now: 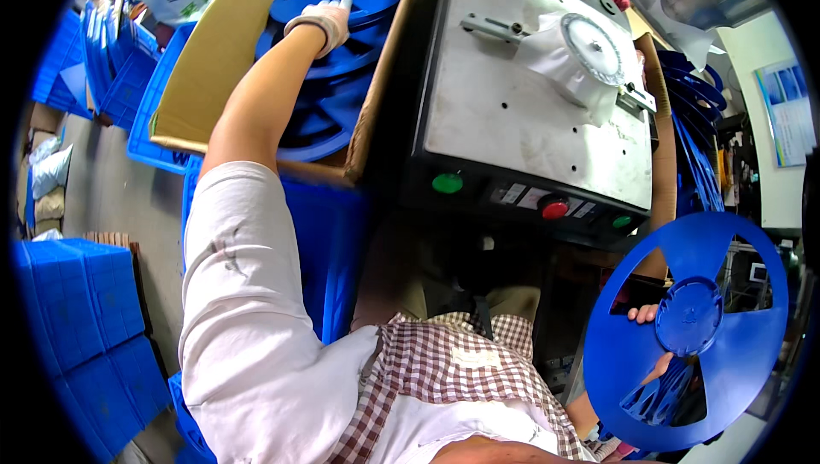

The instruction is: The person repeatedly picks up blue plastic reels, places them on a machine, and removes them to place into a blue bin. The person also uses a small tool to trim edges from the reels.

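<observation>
My left hand, in a pale glove, reaches into a tall cardboard box at the upper left. It lies on the topmost of several stacked blue plastic reels, fingers stretched out. On the lower right, my right hand grips another blue plastic reel from behind. Its bare fingers show through one window beside the hub, and part of the hand shows through the window below. The reel's broad face is turned up toward me, and its disc hides the rest of that hand.
Between my arms stands a machine with a pale metal top, a round dial-like fixture, and green and red buttons in front. Blue crates are stacked at left. More blue reels sit in a box beyond the machine's right side.
</observation>
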Available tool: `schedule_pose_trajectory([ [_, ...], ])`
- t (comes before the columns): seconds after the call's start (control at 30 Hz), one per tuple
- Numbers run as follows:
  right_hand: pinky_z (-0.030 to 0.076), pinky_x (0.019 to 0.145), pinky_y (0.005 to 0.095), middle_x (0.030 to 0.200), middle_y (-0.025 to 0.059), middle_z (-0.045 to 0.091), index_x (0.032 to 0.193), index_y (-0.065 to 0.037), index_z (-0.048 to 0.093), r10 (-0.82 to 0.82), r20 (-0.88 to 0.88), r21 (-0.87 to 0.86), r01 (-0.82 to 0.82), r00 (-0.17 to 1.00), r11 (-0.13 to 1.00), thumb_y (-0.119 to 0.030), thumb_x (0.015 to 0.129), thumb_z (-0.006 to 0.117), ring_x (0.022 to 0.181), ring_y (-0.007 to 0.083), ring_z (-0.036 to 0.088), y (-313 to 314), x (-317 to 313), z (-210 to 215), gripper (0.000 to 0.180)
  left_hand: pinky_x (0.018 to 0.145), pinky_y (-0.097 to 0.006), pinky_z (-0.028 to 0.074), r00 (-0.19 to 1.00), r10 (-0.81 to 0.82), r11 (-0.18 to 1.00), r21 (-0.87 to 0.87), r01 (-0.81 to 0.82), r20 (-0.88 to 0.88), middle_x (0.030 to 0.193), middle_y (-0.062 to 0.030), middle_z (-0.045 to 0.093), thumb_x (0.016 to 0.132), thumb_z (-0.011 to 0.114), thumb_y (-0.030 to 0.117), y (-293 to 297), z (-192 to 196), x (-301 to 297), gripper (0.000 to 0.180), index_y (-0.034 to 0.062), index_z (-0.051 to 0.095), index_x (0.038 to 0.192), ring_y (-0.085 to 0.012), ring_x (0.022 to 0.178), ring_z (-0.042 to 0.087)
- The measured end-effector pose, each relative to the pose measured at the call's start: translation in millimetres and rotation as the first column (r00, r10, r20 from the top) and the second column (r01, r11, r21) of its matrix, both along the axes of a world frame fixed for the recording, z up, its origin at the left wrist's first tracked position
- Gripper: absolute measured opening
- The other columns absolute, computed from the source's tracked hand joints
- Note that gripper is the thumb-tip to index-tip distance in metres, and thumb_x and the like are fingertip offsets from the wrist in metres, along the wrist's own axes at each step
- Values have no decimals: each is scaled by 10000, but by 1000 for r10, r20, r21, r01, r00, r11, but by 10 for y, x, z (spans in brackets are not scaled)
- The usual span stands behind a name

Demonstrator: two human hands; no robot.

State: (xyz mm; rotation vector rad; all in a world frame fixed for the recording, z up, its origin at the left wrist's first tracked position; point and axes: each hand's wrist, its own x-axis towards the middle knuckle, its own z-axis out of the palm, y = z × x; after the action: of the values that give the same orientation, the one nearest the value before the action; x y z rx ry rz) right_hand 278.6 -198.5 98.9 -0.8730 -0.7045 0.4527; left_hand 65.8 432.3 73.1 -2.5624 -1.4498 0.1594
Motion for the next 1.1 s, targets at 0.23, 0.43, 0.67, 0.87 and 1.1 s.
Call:
schedule_pose_trajectory([
  [0.23,360,910,375,1024,143,418,1155,27,368,32,-65,32,-30,997,999,-459,862,520,967,229,424,58,56,-79,587,971,-394,466,974,37,962,-254,-95,-224,1339,-177,504,873,578,137,-49,-53,-111,417,48,520,1276,-312,1211,523],
  [0.43,397,883,381,1002,152,454,1206,28,367,58,-6,33,-58,998,998,-438,892,498,954,224,463,145,73,-76,577,1059,-383,386,993,-96,992,-88,90,-65,1408,-167,430,888,576,171,13,-44,94,587,67,347,1418,-306,1298,425],
  [0.67,377,875,376,1017,141,462,1202,5,388,76,-13,47,-76,997,996,-455,883,480,946,226,453,-14,43,35,568,1024,-412,413,997,5,999,-39,-3,71,1362,-176,472,822,620,150,279,78,-176,635,76,361,1397,-331,1263,457],
  [0.87,369,890,386,1042,157,450,1234,22,376,118,-19,56,-117,993,992,-455,898,457,959,232,449,-60,49,48,588,996,-407,442,976,87,973,-192,-126,-198,1325,-143,526,874,588,248,-146,197,-303,483,70,492,1312,-320,1190,535],
  [1.1,371,841,377,1002,144,428,1204,51,364,154,-56,99,-148,986,984,-483,848,536,919,221,423,21,2,-24,665,804,-408,504,958,-108,983,173,63,266,949,-166,672,870,581,204,-1206,943,-699,262,81,618,1099,-373,903,628],
])
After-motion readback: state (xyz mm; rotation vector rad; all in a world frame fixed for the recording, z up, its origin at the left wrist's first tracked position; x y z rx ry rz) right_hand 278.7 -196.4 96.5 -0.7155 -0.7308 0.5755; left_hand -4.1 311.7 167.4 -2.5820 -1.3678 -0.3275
